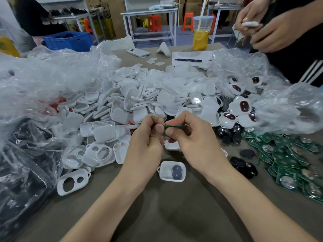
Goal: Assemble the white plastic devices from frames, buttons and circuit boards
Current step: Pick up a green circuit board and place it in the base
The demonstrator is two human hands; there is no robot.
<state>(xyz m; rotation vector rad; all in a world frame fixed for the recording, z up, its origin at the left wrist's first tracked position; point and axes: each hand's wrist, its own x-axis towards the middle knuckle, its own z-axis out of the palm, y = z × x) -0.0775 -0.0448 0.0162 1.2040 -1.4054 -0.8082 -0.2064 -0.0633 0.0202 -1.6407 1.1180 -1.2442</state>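
Tabletop: left grip, right grip pinch half-hidden board.

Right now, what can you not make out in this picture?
Head view only.
circuit board: mostly covered by the left hand and right hand pinching it.
white frame behind them: half hidden by the right hand.
black bag, left: contents blurred by plastic.

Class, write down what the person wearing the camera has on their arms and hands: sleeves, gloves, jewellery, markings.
Nothing worn shows. The left hand and right hand are bare: no gloves, rings or markings. The left forearm and right forearm are bare down to the picture's edge: no sleeves, watch or wristband.
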